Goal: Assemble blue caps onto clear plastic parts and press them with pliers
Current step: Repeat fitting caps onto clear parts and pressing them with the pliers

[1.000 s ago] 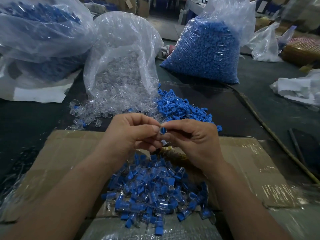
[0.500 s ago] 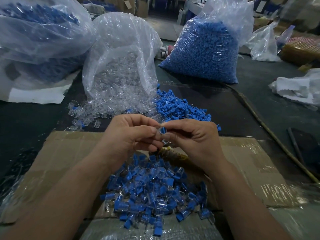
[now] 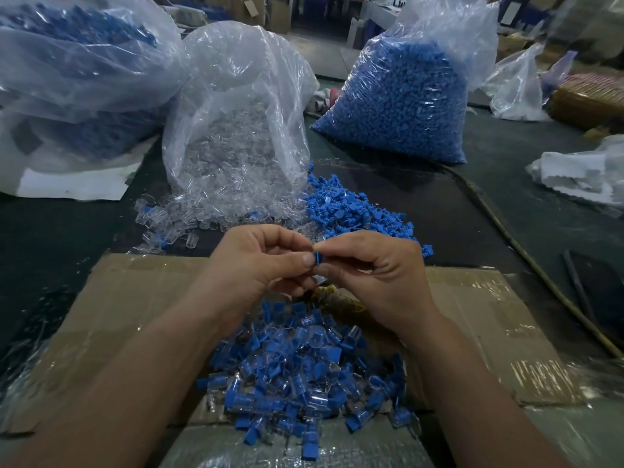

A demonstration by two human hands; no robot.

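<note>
Blue cap (image 3: 317, 258) found pinched between both grips, above the cardboard sheet (image 3: 128, 315) and beyond the pile of capped clear parts (image 3: 297, 376) lying on it. Found left grip (image 3: 256, 261) narrow, thumb and forefinger curled onto the cap from the left; right grip (image 3: 374, 275) narrow too, fingertips closed on the same piece from the right. Could not tell whether a clear part sat behind the cap, hidden by fingers. Saw loose blue caps (image 3: 351, 211) heaped on the dark surface (image 3: 50, 238) just beyond the right grip, touching a spill of loose clear parts (image 3: 175, 217) from the open clear bag (image 3: 236, 130). Noted a full bag of blue caps (image 3: 398, 96) farther back on the right, and another bulging bag (image 3: 77, 62) at far left.
</note>
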